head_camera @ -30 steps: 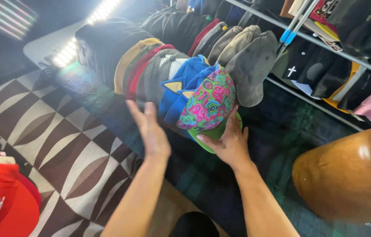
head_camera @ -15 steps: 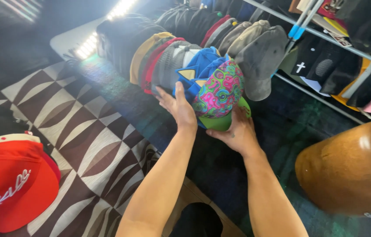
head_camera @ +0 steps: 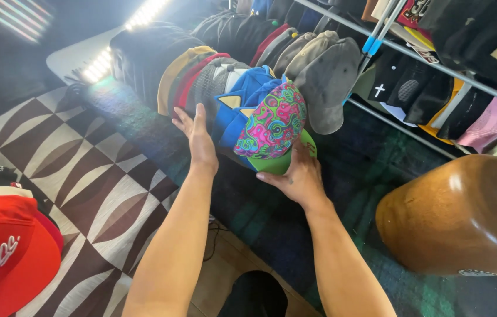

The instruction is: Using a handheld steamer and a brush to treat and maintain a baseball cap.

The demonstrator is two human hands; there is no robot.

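Note:
A row of nested caps (head_camera: 213, 82) lies on a dark plaid cloth (head_camera: 378, 176). Its front cap is swirly pink, green and blue with a green brim (head_camera: 272, 126); behind it sits a blue cap (head_camera: 242, 100). My left hand (head_camera: 198, 138) lies flat, fingers together, against the left side of the row by the blue cap. My right hand (head_camera: 295, 176) cups the green brim from below and in front, fingers curled on it.
A second row of grey and dark caps (head_camera: 319, 70) lies behind. A metal rack (head_camera: 436, 64) holds more caps at right. A brown rounded wooden form (head_camera: 466, 217) stands at right. Red caps (head_camera: 7, 252) sit at lower left on a brown-and-white patterned cloth (head_camera: 84, 164).
My left hand moved from open in the air onto the left side of the cap row. My right hand stayed under the green brim. The view shifted slightly.

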